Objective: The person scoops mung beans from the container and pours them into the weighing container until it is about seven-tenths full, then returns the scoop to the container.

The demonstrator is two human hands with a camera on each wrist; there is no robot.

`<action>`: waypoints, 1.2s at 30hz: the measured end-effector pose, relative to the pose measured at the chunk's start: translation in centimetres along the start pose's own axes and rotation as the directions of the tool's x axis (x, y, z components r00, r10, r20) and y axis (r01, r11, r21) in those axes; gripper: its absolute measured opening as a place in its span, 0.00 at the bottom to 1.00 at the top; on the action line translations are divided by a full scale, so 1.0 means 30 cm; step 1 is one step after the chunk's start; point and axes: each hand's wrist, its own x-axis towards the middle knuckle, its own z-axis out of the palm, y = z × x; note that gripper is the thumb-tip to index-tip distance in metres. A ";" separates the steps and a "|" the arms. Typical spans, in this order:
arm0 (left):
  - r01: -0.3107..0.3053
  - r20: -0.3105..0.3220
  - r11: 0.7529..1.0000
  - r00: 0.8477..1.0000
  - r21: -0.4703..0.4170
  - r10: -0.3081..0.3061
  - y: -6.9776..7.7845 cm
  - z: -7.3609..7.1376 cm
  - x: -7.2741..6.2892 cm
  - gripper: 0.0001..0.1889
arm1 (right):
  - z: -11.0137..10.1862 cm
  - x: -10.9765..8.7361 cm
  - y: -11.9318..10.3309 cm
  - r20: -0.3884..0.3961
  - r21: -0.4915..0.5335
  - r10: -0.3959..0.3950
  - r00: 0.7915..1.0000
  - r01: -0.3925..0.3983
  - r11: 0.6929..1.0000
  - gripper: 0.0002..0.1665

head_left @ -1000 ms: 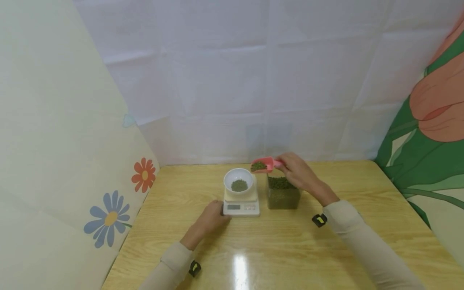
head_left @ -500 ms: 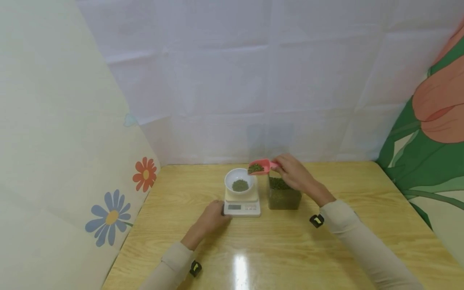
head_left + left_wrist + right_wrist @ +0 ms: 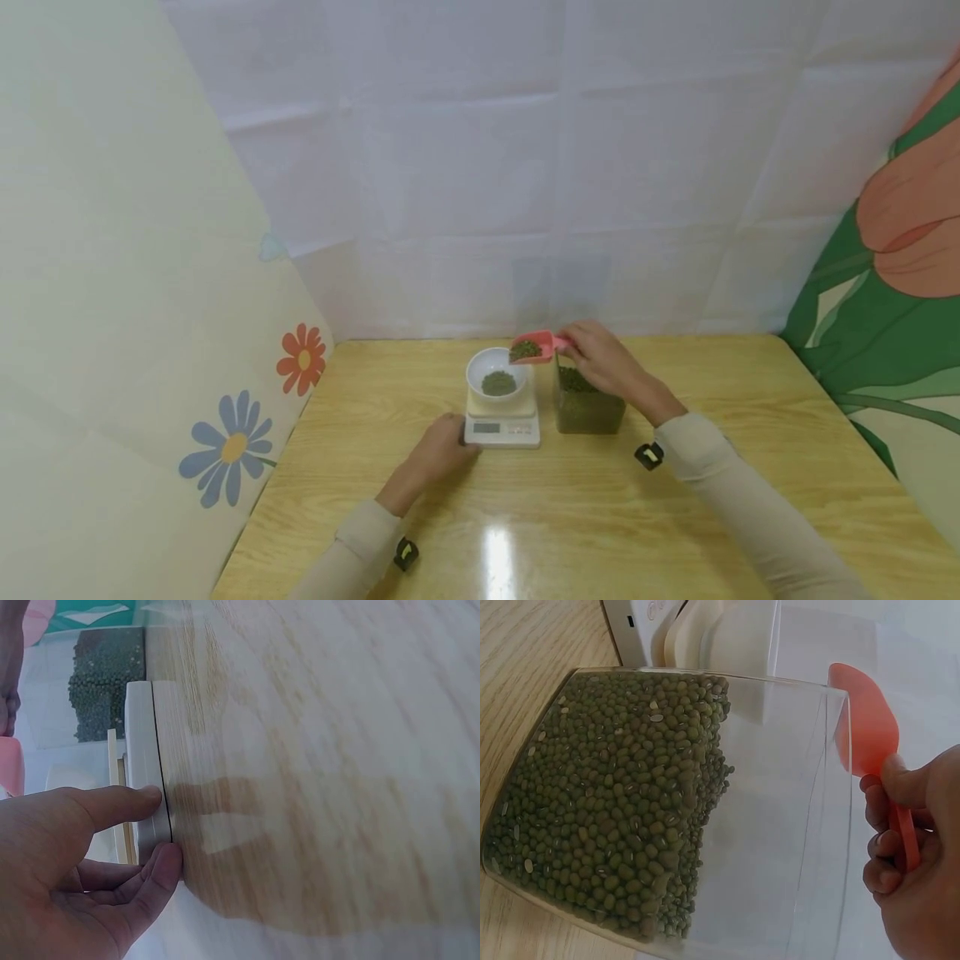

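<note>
My right hand (image 3: 603, 358) grips the handle of a pink scoop (image 3: 546, 344) loaded with mung beans (image 3: 524, 350). The scoop's front end overlaps the right rim of a white bowl (image 3: 477, 371) in the head view, above it. Inside that bowl lies a small heap of mung beans (image 3: 498, 383). Under the bowl stands a white kitchen scale (image 3: 501, 433) with a small display. My left hand (image 3: 442, 446) holds the scale's near left corner, thumb and curled fingers against its edge, as the left wrist view shows (image 3: 82, 877).
A clear container (image 3: 589, 415) of mung beans stands just right of the scale, below my right hand; in the right wrist view the beans (image 3: 615, 810) reach partway up. The wooden table (image 3: 585, 517) meets a white backdrop (image 3: 450, 167) at the rear.
My right hand has moved the loaded scoop left and slightly down, from beside the bowl to over its right rim. The left hand keeps its place on the scale.
</note>
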 end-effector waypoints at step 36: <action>0.005 0.000 1.000 1.000 0.006 -0.005 0.002 -0.002 0.001 0.16 | 0.015 0.022 -0.017 0.047 -0.080 -0.012 0.999 0.016 0.997 0.16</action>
